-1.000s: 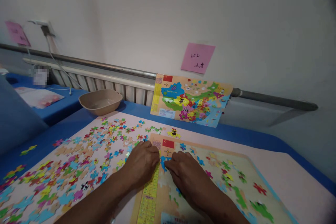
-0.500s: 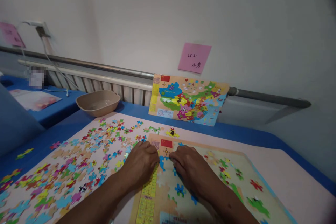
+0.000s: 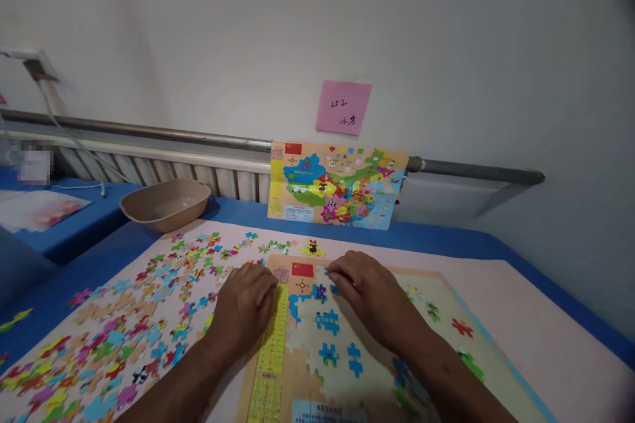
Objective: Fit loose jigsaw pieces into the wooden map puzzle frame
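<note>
Crowded at left, open at lower right

Loose puzzle pieces point(image 3: 149, 304) litter the frame's left; a bowl point(image 3: 166, 203) and propped map picture point(image 3: 337, 184) block the back. The bench point(image 3: 546, 350) lies bare lower right.

puzzle board point(image 3: 446, 317) btm cut off, pixelated patch point(image 3: 34, 165) far left, sticky note point(image 3: 343, 108) writing illegible

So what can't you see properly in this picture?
- Head view: the right hand covers the puzzle board under it, so whether its fingertips hold a piece cannot be told.
- The left hand hides the board's left edge.
- The pink note has writing too small to read.
- A blurred patch hides something at the far left.
- The board's near edge is cut off by the frame.
</note>
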The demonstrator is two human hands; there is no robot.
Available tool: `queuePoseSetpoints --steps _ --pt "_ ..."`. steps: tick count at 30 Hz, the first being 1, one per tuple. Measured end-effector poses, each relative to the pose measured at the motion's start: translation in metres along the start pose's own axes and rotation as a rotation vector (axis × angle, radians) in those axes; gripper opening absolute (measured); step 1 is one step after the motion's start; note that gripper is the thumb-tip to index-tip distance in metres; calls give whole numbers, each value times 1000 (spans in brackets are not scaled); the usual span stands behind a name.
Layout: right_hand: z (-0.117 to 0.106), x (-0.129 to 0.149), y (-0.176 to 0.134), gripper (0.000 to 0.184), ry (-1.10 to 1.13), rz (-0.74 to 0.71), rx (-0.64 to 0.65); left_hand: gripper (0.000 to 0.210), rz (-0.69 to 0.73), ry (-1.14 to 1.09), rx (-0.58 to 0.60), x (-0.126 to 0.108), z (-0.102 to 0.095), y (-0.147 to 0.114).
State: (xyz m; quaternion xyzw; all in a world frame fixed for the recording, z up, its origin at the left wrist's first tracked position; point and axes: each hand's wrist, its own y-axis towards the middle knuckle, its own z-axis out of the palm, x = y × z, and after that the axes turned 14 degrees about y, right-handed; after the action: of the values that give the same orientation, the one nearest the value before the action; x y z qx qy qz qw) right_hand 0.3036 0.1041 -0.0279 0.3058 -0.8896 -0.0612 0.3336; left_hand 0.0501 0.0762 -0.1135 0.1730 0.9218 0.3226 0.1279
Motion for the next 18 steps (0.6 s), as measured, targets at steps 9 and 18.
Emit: queuePoseSetpoints --steps 9,18 --pt "5 -17 -31 18 170 118 -82 21 -243 -79 -168 -2 -26 14" --pt "-1 -32 -34 21 178 149 -170 29 -899 -803 -245 5 -75 46"
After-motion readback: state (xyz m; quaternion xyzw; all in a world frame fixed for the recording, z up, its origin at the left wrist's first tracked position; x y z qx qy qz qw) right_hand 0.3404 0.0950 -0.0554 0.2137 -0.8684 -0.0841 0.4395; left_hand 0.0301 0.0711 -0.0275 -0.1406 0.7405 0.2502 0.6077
